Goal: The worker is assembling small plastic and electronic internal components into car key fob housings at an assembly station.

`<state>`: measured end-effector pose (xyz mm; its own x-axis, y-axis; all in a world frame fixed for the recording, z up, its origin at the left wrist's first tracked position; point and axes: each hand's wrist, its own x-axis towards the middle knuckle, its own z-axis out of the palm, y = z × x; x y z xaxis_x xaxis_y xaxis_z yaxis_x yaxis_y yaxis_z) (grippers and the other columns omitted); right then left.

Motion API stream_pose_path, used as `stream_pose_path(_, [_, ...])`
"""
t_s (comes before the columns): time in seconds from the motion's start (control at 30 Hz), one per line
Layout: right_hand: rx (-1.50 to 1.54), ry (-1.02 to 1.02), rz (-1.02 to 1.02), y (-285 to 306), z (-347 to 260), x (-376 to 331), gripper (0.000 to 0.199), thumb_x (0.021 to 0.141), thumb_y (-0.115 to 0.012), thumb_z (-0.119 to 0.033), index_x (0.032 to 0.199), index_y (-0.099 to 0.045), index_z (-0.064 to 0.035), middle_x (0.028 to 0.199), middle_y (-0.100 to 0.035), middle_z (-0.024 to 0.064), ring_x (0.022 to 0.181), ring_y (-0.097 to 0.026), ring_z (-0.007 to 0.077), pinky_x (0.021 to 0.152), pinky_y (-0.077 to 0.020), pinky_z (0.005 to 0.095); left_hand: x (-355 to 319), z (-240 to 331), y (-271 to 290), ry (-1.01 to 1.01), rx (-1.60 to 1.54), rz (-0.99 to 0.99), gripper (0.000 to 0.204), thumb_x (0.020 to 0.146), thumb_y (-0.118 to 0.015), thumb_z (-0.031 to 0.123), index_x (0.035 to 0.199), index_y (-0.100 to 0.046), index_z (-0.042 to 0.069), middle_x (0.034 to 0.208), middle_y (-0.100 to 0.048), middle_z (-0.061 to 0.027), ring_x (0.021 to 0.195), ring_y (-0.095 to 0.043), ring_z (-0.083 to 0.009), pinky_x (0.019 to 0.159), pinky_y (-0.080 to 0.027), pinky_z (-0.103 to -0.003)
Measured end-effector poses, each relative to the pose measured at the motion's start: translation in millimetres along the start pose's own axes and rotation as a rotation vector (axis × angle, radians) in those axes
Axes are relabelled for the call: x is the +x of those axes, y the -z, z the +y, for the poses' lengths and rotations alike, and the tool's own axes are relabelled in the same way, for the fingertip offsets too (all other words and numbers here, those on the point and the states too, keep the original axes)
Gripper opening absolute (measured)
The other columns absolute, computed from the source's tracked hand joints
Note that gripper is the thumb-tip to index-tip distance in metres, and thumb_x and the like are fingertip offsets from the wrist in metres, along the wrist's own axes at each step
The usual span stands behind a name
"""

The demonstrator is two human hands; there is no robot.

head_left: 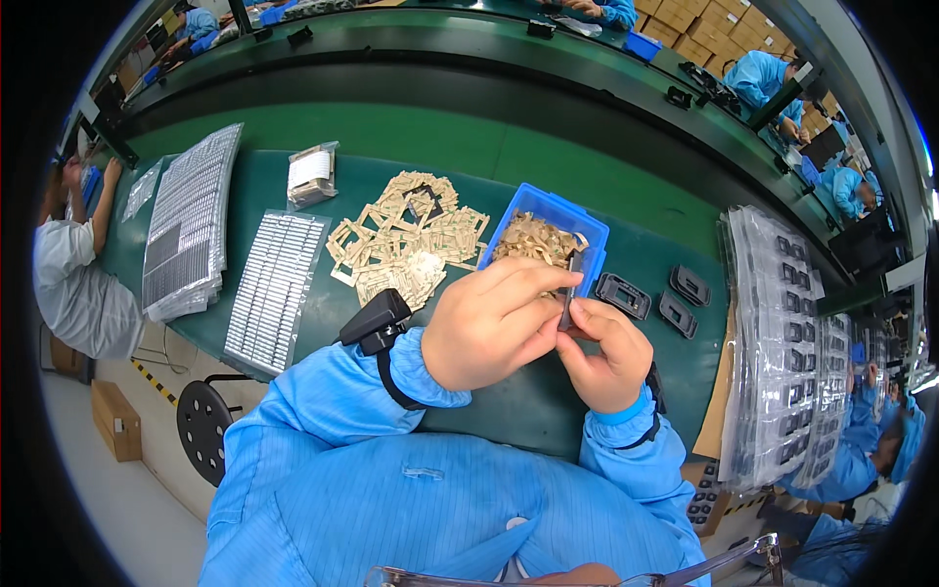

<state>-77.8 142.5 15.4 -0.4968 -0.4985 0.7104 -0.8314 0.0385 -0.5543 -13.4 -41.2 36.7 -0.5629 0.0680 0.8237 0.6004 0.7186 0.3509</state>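
Observation:
My left hand (pixel 489 328) and my right hand (pixel 608 357) meet over the table, in front of a blue bin (pixel 599 235). Between their fingertips they pinch a thin dark plastic part (pixel 569 305), seen nearly edge-on. Its full shape is hidden by the fingers. Curled tan scraps (pixel 533 235) fill the bin. Left of it spreads a heap of cream, frame-shaped pieces (pixel 411 230), with a dark piece among them. Just right of my hands lie several black plastic frames, one of them (pixel 623 295) closest to the bin.
A bagged sheet of small silvery strips (pixel 276 289) lies at left, beside a stack of similar sheets (pixel 191 225). Behind them sits a bagged pack (pixel 311 176). Stacked clear trays of black parts (pixel 782 352) line the right edge. Co-workers sit nearby; a stool (pixel 203 430) stands lower left.

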Motion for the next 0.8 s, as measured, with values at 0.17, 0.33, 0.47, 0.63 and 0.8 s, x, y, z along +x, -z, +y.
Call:
stream_pose_path(0.17, [0.145, -0.083, 0.012, -4, 0, -2, 0.033, 0.075, -0.084, 0.007, 0.104, -0.068, 0.0056, 0.103, -0.073, 0.0198, 0.088, -0.074, 0.0231, 0.075, -0.0624, 0.0307, 2, -6, 6, 0.139, -0.063, 0.005, 0.016, 0.072, -0.075, -0.001, 0.086, -0.068, 0.002, 0.118, -0.069, -0.0161, 0.100, -0.068, -0.0332, 0.082, -0.055, -0.039])
stream_pose_path(0.33, [0.260, -0.218, 0.059, 0, 0, -5, 0.036, 0.078, -0.081, 0.010, 0.110, -0.065, 0.0058, 0.112, -0.070, 0.0205, 0.093, -0.074, 0.0238, 0.080, -0.0633, 0.0316, 8, -35, 13, 0.299, 0.138, 0.097, 0.011, 0.077, -0.073, 0.003, 0.087, -0.069, 0.002, 0.124, -0.066, -0.0174, 0.108, -0.064, -0.0344, 0.092, -0.052, -0.041])
stream_pose_path(0.47, [0.497, -0.338, 0.142, 0, 2, -8, 0.044, 0.085, -0.072, 0.013, 0.125, -0.057, 0.0050, 0.124, -0.064, 0.0210, 0.100, -0.073, 0.0258, 0.087, -0.0625, 0.0336, 5, -46, 12, 0.339, 0.197, 0.005, 0.009, 0.075, -0.075, 0.004, 0.083, -0.070, 0.004, 0.127, -0.065, -0.0147, 0.116, -0.060, -0.0349, 0.098, -0.049, -0.044])
stream_pose_path(0.63, [0.624, -0.607, 0.152, 7, -6, 3, 0.039, 0.097, -0.057, 0.005, 0.135, -0.054, 0.0035, 0.125, -0.064, 0.0185, 0.099, -0.073, 0.0250, 0.079, -0.0601, 0.0285, 3, -42, 9, 0.312, 0.179, -0.090, 0.009, 0.074, -0.075, 0.004, 0.082, -0.071, 0.005, 0.126, -0.066, -0.0133, 0.123, -0.055, -0.0356, 0.103, -0.046, -0.046])
stream_pose_path(0.8, [0.721, -0.711, 0.117, 9, 0, 5, 0.035, 0.100, -0.051, 0.001, 0.134, -0.057, 0.0028, 0.121, -0.067, 0.0173, 0.095, -0.073, 0.0228, 0.075, -0.0593, 0.0273, 4, -41, 8, 0.241, 0.099, -0.060, 0.020, 0.077, -0.074, 0.003, 0.096, -0.073, 0.005, 0.124, -0.068, -0.0129, 0.120, -0.059, -0.0359, 0.101, -0.048, -0.045])
